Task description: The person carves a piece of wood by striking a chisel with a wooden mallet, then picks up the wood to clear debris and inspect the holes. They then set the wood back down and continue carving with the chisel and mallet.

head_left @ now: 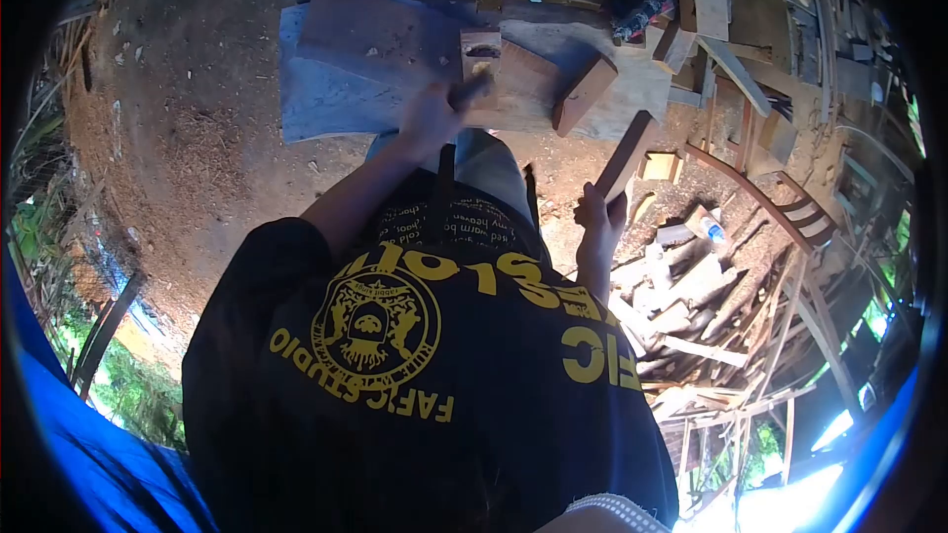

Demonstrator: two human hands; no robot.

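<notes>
My left hand (430, 120) is over the near edge of the plank bench, slightly blurred. It closes round a short dark piece (472, 90) whose kind I cannot make out. Just beyond it lies a wooden block with a notch or slot (481, 42). My right hand (600, 211), out to the right of my body, grips the lower end of a reddish-brown wooden bar (625, 154). The bar is tilted, with its upper end near the bench's right corner. A wide dark board (370, 38) and a short wooden block (585, 94) lie on the bench (331, 111).
Wood offcuts (703, 2) are heaped behind and right of the bench. A pile of split wood pieces (691, 291) lies on the ground at right, near a bottle (711, 227) and a curved wooden frame (760, 197). Sawdust covers the dirt floor (202, 153) at left.
</notes>
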